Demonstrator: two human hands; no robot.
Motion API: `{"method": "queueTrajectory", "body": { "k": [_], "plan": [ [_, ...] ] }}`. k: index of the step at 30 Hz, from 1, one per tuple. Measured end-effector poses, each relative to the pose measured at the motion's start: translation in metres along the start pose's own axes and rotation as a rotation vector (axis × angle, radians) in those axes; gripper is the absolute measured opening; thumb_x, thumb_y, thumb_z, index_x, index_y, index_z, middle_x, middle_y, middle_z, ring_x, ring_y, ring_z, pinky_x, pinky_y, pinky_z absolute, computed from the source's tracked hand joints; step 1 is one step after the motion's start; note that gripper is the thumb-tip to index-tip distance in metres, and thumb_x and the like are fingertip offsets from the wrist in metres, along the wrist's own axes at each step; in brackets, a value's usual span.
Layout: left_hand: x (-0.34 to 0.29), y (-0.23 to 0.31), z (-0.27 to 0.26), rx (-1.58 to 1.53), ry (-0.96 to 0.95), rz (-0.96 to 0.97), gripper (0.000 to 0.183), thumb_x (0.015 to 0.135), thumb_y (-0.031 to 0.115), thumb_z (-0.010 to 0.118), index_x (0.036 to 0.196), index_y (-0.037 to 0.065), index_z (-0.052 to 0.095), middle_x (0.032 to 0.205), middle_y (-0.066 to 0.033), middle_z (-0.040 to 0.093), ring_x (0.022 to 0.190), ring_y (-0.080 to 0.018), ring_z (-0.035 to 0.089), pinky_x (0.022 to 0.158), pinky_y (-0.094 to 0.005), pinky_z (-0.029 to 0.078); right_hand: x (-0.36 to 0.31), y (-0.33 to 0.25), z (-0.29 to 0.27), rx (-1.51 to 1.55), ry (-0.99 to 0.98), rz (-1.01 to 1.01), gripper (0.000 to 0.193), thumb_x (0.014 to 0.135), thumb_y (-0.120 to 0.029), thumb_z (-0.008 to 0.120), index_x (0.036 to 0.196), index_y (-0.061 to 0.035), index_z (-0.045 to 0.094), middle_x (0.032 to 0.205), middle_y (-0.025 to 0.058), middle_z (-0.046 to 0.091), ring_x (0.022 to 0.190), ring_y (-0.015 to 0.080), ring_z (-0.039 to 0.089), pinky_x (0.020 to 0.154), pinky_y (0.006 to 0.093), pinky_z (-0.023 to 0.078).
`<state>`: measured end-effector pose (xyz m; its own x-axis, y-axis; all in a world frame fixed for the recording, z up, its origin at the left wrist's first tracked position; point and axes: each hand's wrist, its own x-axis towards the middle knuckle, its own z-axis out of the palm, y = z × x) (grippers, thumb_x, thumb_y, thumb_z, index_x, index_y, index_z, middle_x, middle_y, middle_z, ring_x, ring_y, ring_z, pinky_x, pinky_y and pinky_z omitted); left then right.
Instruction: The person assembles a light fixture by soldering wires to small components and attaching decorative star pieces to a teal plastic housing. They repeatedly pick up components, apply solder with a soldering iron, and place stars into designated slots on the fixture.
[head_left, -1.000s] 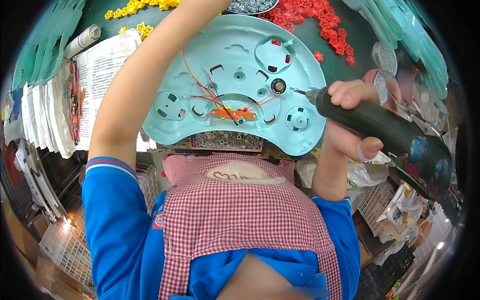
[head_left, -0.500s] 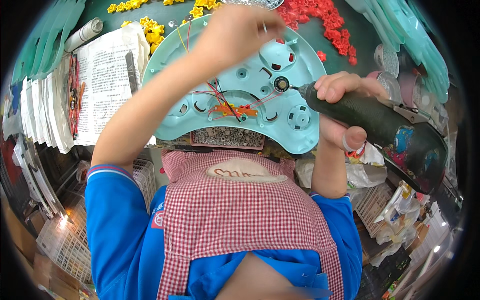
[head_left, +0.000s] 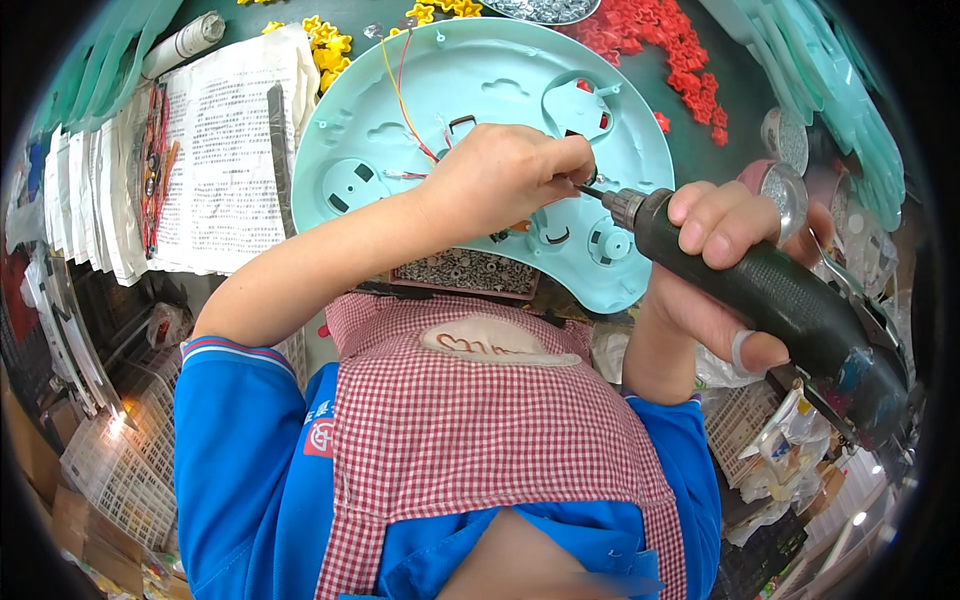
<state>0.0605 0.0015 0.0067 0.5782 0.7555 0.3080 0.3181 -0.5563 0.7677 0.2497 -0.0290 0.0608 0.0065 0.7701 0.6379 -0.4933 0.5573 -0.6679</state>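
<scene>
A pale turquoise moulded plastic shell (head_left: 460, 70) lies on the table with its inner side up. My right hand (head_left: 728, 228) is wrapped round a black electric screwdriver (head_left: 770, 275), whose bit points left over the shell. My left hand (head_left: 510, 175) reaches over the shell, its thumb and fingers pinched together right at the bit's tip. What they hold, if anything, is hidden. Red and yellow wires (head_left: 398, 95) run from the shell's upper left edge toward my left hand. That hand covers most of the wiring and the round black part in the shell.
A shallow tray of small screws (head_left: 465, 272) sits at the table's near edge. Red star-shaped pieces (head_left: 690, 80) and yellow ones (head_left: 328, 50) lie beyond the shell. Printed sheets (head_left: 215, 150) are at left, stacked turquoise shells (head_left: 835, 100) at right. A metal dish (head_left: 540, 8) stands at the back.
My left hand has come down from the shell's far side to the bit's tip, its fingers closing. The screwdriver has shifted slightly right and down. The shell appears a little further right.
</scene>
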Motion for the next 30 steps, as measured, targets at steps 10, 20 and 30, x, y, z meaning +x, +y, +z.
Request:
{"method": "queueTrajectory", "body": {
  "k": [10, 20, 30],
  "plan": [
    [-0.001, 0.012, -0.007, 0.155, 0.055, 0.062, 0.025, 0.072, 0.018, 0.079, 0.092, 0.011, 0.066, 0.086, -0.0042, 0.067, 0.081, -0.0211, 0.066, 0.067, -0.0326, 0.052, 0.002, 0.008, 0.009, 0.001, 0.071, 0.004, 0.111, 0.072, -0.071, 0.07, 0.144, -0.0011, 0.021, 0.086, 0.0151, 0.061, 0.074, 0.0247, 0.061, 0.071, 0.0423, 0.053],
    [-0.024, -0.004, -0.019, 0.417, -0.008, -0.047, 0.011, 0.076, 0.018, 0.073, 0.081, 0.008, 0.072, 0.108, 0.001, 0.066, 0.102, -0.0196, 0.061, 0.082, -0.0337, 0.053, 0.006, 0.028, 0.007, -0.226, 0.064, 0.135, 0.097, 0.075, -0.06, 0.075, 0.133, 0.0046, 0.034, 0.078, 0.0148, 0.063, 0.069, 0.0228, 0.064, 0.066, 0.0365, 0.057],
    [-0.032, -0.006, -0.028, 0.363, -0.027, -0.115, 0.007, 0.076, 0.013, 0.07, 0.082, 0.008, 0.072, 0.109, 0.0007, 0.065, 0.108, -0.0199, 0.059, 0.088, -0.0364, 0.052, 0.014, 0.015, -0.004, -0.239, 0.086, 0.163, 0.091, 0.079, -0.067, 0.065, 0.136, -0.0027, 0.033, 0.08, 0.0104, 0.06, 0.071, 0.0209, 0.056, 0.069, 0.0402, 0.049]
  ]
}}
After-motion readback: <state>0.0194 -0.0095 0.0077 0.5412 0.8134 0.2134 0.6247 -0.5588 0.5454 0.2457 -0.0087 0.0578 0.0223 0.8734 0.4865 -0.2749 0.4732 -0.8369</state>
